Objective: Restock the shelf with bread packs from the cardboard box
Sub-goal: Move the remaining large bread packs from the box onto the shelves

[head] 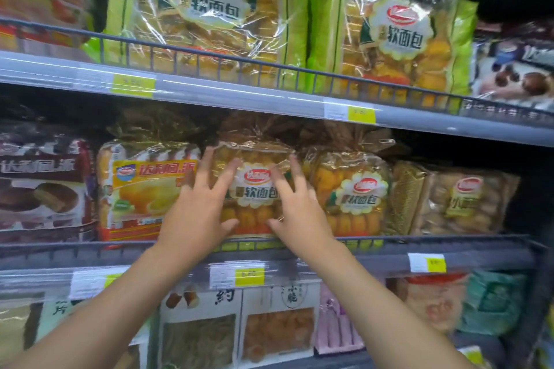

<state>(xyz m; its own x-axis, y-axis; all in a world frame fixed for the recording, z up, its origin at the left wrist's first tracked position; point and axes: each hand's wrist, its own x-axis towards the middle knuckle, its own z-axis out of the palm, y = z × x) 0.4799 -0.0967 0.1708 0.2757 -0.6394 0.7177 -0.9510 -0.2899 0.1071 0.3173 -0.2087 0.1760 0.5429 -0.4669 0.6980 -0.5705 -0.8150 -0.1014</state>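
Observation:
A clear pack of small golden buns (254,159) with a white scalloped label stands upright on the middle shelf (389,244), behind its wire rail. My left hand (201,207) lies flat against the pack's left front, fingers spread. My right hand (295,204) presses its right front, fingers spread too. Neither hand wraps around the pack. A matching bun pack (353,189) stands right beside it. The cardboard box is out of sight.
An orange pie pack (141,195) and a dark chocolate pie pack (42,183) stand to the left. More bread bags (458,204) fill the right. Two big green-edged bun bags (204,15) sit on the upper shelf. The lower shelf holds boxed snacks (278,326).

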